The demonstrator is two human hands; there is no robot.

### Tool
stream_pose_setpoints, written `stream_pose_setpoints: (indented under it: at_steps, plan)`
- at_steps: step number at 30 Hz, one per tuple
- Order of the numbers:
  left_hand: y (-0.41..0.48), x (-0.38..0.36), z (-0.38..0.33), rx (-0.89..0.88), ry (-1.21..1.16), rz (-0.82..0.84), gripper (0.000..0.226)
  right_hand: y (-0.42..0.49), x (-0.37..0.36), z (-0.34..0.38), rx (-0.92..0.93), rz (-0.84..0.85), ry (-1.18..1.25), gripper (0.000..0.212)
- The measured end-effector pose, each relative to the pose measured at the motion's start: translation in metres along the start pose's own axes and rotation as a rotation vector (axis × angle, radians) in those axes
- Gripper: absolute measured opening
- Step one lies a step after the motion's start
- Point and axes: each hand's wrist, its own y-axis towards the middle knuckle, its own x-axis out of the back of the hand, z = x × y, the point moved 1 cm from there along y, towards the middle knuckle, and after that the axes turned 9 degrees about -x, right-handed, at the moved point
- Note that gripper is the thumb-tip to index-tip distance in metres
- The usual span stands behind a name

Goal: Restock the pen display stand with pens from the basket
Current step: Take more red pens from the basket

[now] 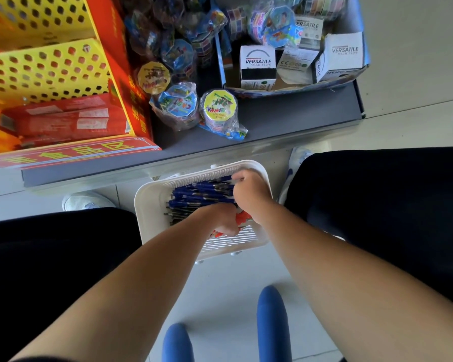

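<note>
Both hands are reaching down into a white slotted basket (228,242) that is sitting on the floor between the person's dark-clad legs. The right hand (250,190) is lying over the far right end of a pile of blue pens (199,194), its fingers curling down around their ends and grasping them. The left hand (224,222) is sitting just nearer than the right hand and touching its wrist, its fingers pointing down into the basket and hidden from view; whether it is grasping anything cannot be told. Red items (242,218) are showing between the two hands and under the left hand; their kind is not legible. The blue pens are extending leftward from the right hand, lying roughly parallel across the far half of the basket.

Beyond the hands a grey bench (285,118) is carrying the stock. Far to the left of the hands the red-and-yellow display stand (45,71) is standing on it, showing perforated yellow tiers and red packets at its base. Straight ahead of the hands, wrapped round packs (217,108) are lying in a heap. Beyond and to the right, white boxes marked VERSATILE (258,66) are sitting in a blue carton. White shoes (87,201) are resting on the floor on either side of the basket.
</note>
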Motion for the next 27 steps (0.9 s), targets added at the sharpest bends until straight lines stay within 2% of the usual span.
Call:
stream_pose_setpoints:
  at_steps: [6, 11, 15, 19, 22, 27]
  plan:
    - [0.000, -0.004, 0.010, -0.044, 0.127, -0.041, 0.043, 0.002, 0.000, 0.000, -0.001, 0.000, -0.008, 0.037]
    - [-0.002, -0.004, 0.008, -0.009, 0.046, 0.020, 0.049, 0.001, 0.001, -0.001, -0.015, 0.000, -0.003, 0.037]
    - [-0.006, -0.005, 0.008, -0.011, 0.002, 0.007, 0.052, 0.002, 0.000, -0.002, -0.021, 0.004, -0.025, 0.038]
    - [-0.014, -0.001, 0.010, -0.032, 0.045, -0.016, 0.023, 0.003, 0.000, 0.001, -0.045, -0.011, 0.015, 0.037]
    - [-0.023, -0.001, 0.012, -0.049, 0.151, -0.056, 0.023, 0.003, 0.000, 0.005, -0.050, -0.023, 0.022, 0.034]
    - [-0.042, -0.004, 0.033, -0.017, 0.123, -0.012, 0.017, 0.000, 0.000, 0.008, -0.043, -0.059, 0.024, 0.033]
